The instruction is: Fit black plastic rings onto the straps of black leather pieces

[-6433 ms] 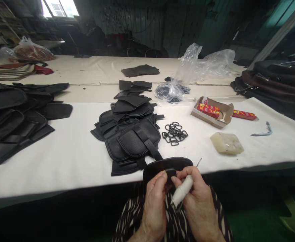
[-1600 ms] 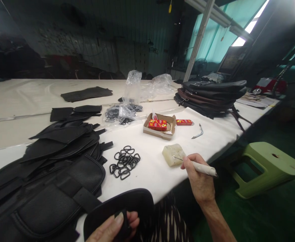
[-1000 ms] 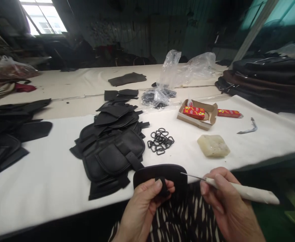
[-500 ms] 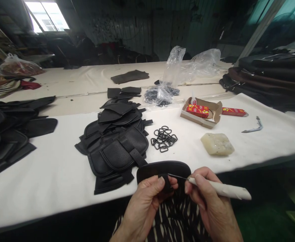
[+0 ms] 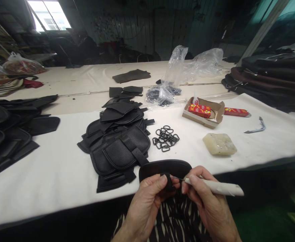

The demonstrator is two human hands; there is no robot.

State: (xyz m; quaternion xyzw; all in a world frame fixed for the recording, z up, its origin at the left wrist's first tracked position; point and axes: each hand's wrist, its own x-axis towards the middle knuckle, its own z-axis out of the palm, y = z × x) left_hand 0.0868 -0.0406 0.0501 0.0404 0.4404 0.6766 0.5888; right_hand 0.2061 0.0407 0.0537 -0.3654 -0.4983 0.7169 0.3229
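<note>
My left hand (image 5: 151, 198) pinches a narrow strap on a black leather piece (image 5: 166, 165) at the table's front edge. Between finger and thumb of my right hand (image 5: 205, 195) is an awl (image 5: 217, 187) with a pale wrapped handle. The awl's thin metal shaft points left, and its tip meets the strap by my left fingers; how deep it goes is hidden. Just beyond lies a heap of black D-rings (image 5: 165, 137). To their left, stitched black leather pieces (image 5: 127, 148) with straps are piled up.
A yellowish wax-like block (image 5: 219, 144) and a bent metal tool (image 5: 256, 126) lie to the right. Behind them stands a cardboard tray (image 5: 202, 122) with a red box and small bottle. More black leather pieces (image 5: 8, 134) are at left; dark folded goods (image 5: 268, 77) are stacked far right.
My right hand has moved slightly left with the awl, bringing its handle closer to my left hand. Less of the shaft shows now. The view has shifted a little.
</note>
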